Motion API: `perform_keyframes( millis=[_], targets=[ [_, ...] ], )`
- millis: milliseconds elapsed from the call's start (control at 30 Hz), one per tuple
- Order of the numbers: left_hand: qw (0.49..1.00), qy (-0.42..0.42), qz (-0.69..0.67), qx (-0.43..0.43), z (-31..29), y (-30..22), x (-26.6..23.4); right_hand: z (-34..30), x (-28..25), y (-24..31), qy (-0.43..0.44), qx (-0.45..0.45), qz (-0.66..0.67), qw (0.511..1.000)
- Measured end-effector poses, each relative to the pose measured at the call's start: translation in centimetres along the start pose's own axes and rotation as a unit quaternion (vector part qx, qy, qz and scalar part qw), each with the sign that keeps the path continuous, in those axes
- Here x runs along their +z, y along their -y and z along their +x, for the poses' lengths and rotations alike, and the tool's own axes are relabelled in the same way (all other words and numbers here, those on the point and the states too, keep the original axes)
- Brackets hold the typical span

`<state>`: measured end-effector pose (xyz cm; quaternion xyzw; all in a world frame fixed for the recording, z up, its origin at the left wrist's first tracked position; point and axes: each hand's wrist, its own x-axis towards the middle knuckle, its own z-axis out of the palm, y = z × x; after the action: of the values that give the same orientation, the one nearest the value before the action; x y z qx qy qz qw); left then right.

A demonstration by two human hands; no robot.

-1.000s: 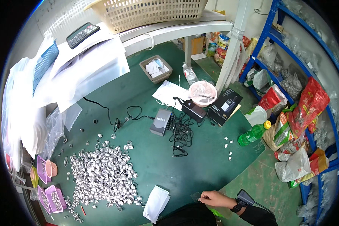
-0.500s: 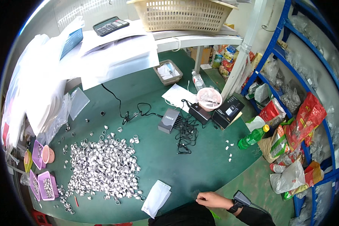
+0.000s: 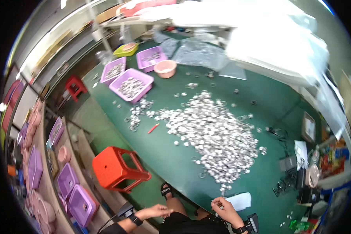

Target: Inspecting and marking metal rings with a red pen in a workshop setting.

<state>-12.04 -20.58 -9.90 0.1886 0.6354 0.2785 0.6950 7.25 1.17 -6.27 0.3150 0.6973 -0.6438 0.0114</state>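
Observation:
My left hand point(image 3: 155, 211) hovers over my lap off the table's near edge, fingers loosely bent and somewhat blurred, nothing visible in it. At the table edge is my right hand point(image 3: 225, 210), its fingers loosely curled and apart, with no held thing showing. Beside it, partly behind its fingers, lies a white folded paper or flat packet point(image 3: 241, 200); whether they touch I cannot tell. Beyond spreads a big heap of small silvery metal rings point(image 3: 218, 136) on the green table point(image 3: 152, 150). A red pen-like stick point(image 3: 153, 128) lies left of the heap.
Purple trays of small metal parts point(image 3: 144, 78) and a pink bowl point(image 3: 165, 69) stand at the table's far left. A red stool point(image 3: 111, 167) is on the floor at left, near shelves with purple bins point(image 3: 82, 204). Black cables point(image 3: 285, 185) lie at right.
The view has swung left, bringing the stool, shelves and my left hand into sight. My right hand has gone from right of the white paper to its near left side.

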Motion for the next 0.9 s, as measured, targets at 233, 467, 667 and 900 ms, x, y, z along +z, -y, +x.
perform_keyframes(
  millis=[233,467,667,900],
  targets=[
    [0.735,-0.510,-0.446,-0.025,8.3,18.2,-10.8,12.5,13.7,-1.2,-0.037,-0.141,-0.217,0.965],
    [0.424,-0.637,-0.644,-0.005,11.5,34.2,-25.0,20.3,19.7,-1.2,0.015,-0.279,-0.471,0.836],
    [0.383,-0.557,-0.729,0.107,11.8,40.7,-30.4,21.6,19.9,-1.7,0.045,-0.294,-0.471,0.830],
    [0.403,-0.591,-0.684,0.144,12.2,41.7,-27.8,21.9,20.3,-1.2,0.039,-0.309,-0.460,0.831]
  ],
)
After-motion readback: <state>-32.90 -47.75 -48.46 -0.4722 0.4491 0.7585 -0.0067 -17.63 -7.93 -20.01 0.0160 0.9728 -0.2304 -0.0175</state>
